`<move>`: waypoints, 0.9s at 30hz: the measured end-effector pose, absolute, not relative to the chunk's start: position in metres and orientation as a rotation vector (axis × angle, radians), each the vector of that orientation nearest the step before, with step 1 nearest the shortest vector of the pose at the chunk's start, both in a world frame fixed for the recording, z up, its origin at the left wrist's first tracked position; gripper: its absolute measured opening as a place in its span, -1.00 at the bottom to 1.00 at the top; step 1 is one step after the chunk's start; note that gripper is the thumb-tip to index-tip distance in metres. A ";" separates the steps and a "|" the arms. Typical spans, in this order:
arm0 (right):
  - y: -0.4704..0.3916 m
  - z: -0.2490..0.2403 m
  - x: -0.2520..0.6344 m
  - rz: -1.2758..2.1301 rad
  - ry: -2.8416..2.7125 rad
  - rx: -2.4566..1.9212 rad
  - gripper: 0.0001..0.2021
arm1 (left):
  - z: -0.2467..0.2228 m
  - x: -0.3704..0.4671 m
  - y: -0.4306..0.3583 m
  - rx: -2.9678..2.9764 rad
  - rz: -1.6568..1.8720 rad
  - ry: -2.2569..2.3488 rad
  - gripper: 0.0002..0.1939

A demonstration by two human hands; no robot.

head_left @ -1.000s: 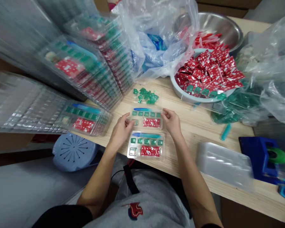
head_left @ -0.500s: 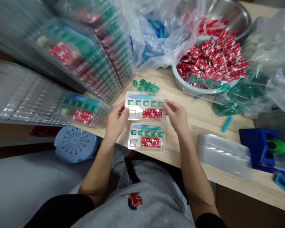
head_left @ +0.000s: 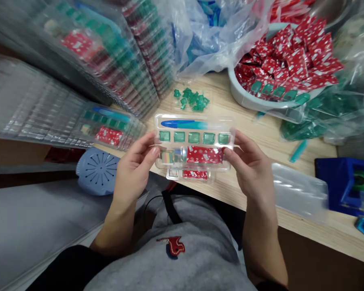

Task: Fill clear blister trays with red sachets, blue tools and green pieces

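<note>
Between both hands I hold a clear plastic blister tray (head_left: 220, 124), lifted toward me above the table edge. Inside lie a blue pen-shaped piece (head_left: 182, 124), a row of several green square pieces (head_left: 193, 138), a red patterned packet (head_left: 204, 154) and a small striped block (head_left: 166, 157). My left hand (head_left: 133, 167) pinches the tray's left end, thumb on top. At its right end, my right hand (head_left: 253, 167) grips in the same way. A second filled tray (head_left: 172, 173) lies on the table, mostly hidden beneath the held one.
Loose green pieces (head_left: 194, 99) lie beyond the tray. Stacks of filled trays (head_left: 109, 60) stand at the left, above a blue stool (head_left: 97, 171). A basin (head_left: 239, 95) of red packets (head_left: 279, 60) is at the back right. Clear lids (head_left: 300, 192) and a blue tape dispenser (head_left: 336, 186) sit right.
Both hands have raised the tray closer to me, and it now covers most of the second tray. The striped block shows more clearly in its corner. The view has shifted slightly.
</note>
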State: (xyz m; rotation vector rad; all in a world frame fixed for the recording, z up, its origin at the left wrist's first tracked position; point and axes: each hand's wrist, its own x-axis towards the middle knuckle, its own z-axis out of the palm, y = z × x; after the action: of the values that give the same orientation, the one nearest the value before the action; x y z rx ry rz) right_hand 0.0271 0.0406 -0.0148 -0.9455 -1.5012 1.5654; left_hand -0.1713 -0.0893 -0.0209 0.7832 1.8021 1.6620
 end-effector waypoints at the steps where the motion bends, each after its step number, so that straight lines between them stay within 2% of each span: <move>1: 0.039 -0.011 0.029 1.556 -1.513 -0.936 -0.59 | -0.018 -0.171 -0.089 0.794 1.655 1.805 -0.60; 5: 0.033 -0.001 0.032 1.480 -1.569 -0.976 -0.60 | -0.008 -0.169 -0.092 0.830 1.579 1.870 -0.59; 8: 0.026 -0.007 0.039 1.470 -1.621 -1.037 -0.58 | -0.008 -0.166 -0.100 0.847 1.398 1.943 -0.57; 12: 0.013 -0.040 0.048 1.549 -1.702 -1.224 -0.52 | -0.034 -0.164 -0.113 0.918 1.094 2.028 -0.55; 15: 0.005 -0.063 0.052 1.409 -1.860 -1.396 -0.56 | -0.060 -0.165 -0.117 1.053 0.942 2.117 -0.62; 19: 0.004 -0.069 0.053 1.357 -2.035 -1.392 -0.70 | -0.074 -0.168 -0.115 1.067 0.922 2.069 -0.63; 22: 0.008 -0.066 0.053 1.394 -2.117 -1.347 -0.71 | -0.074 -0.166 -0.111 1.023 0.937 2.063 -0.64; 27: 0.003 -0.069 0.053 1.668 -1.734 -1.313 -0.68 | -0.070 -0.155 -0.106 0.827 1.058 2.046 -0.58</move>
State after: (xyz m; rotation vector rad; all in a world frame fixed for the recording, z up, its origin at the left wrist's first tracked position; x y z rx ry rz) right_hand 0.0534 0.0034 -0.0688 -1.3128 -1.7337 1.6684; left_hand -0.1549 -0.1064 -0.0699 0.8269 2.0460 1.0580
